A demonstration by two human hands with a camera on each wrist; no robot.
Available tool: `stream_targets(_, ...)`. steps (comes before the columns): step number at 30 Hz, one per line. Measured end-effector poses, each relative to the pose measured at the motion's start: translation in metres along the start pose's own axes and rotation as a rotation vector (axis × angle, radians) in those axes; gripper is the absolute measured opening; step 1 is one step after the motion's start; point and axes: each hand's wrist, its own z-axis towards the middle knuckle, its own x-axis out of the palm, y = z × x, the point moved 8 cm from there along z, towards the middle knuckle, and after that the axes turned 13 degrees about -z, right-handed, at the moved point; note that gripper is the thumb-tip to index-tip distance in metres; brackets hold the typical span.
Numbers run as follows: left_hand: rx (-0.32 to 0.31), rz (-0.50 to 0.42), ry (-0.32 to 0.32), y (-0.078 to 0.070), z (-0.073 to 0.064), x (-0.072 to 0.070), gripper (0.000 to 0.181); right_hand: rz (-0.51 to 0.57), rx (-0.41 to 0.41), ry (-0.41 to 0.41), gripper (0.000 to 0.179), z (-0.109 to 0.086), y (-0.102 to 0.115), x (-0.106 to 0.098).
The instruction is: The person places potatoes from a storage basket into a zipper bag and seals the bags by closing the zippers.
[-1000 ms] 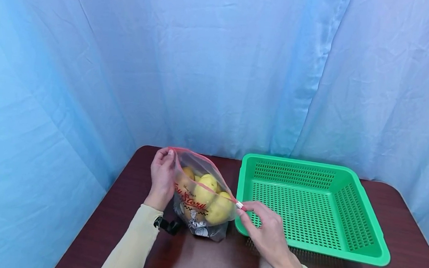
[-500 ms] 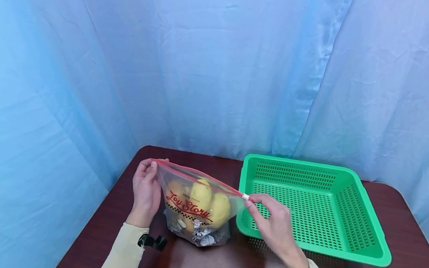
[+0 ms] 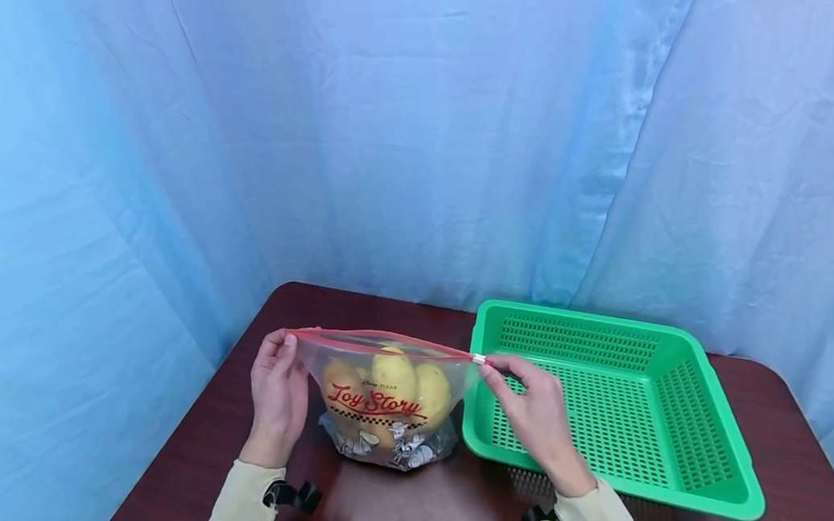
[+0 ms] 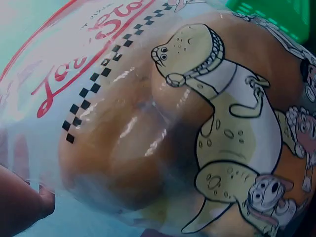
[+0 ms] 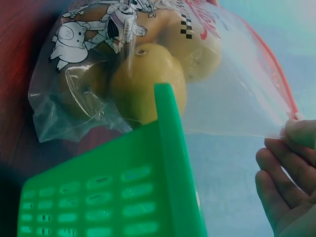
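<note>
A clear slider zip bag (image 3: 376,431) with red "Toy Story" lettering and cartoon figures stands upright on the table. Several rounded, yellow to yellow-brown fruits (image 5: 148,81) fill its lower part. My left hand (image 3: 279,396) pinches the top left corner of the red zip edge. At the other end, my right hand (image 3: 539,410) pinches the corner beside the white slider (image 3: 479,359). Between the hands the edge is stretched nearly level, its two red strips parted in the middle. In the left wrist view, part of the left hand (image 4: 22,205) shows beside the bag.
A green perforated plastic basket (image 3: 725,468) sits right of the bag, its left rim close to the bag and under my right hand. The dark red-brown table (image 3: 185,454) ends at a light blue curtain (image 3: 425,148) behind and to the left.
My left hand has moved left and down, my right hand slightly up and right. The bag's mouth has gone from wide and slanted to narrow and nearly level, its printed front turning toward me.
</note>
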Motion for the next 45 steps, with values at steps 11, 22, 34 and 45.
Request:
stream_targets(11,0.048,0.161,0.135,-0.002,0.002,0.014,0.025,0.027,0.090,0.047,0.014,-0.004,-0.010,0.003)
stream_targets(22,0.354,0.358,0.305,-0.031,-0.002,0.058,0.045,0.023,0.030,-0.053,0.008,-0.003,-0.007,-0.006)
stream_targets(34,0.661,0.754,0.520,-0.041,-0.022,0.125,0.048,-0.004,-0.058,-0.105,0.013,-0.001,-0.005,-0.010)
stream_targets(45,0.703,0.906,0.780,-0.006,-0.040,0.167,0.054,-0.002,-0.109,-0.108,0.013,-0.002,-0.004,-0.010)
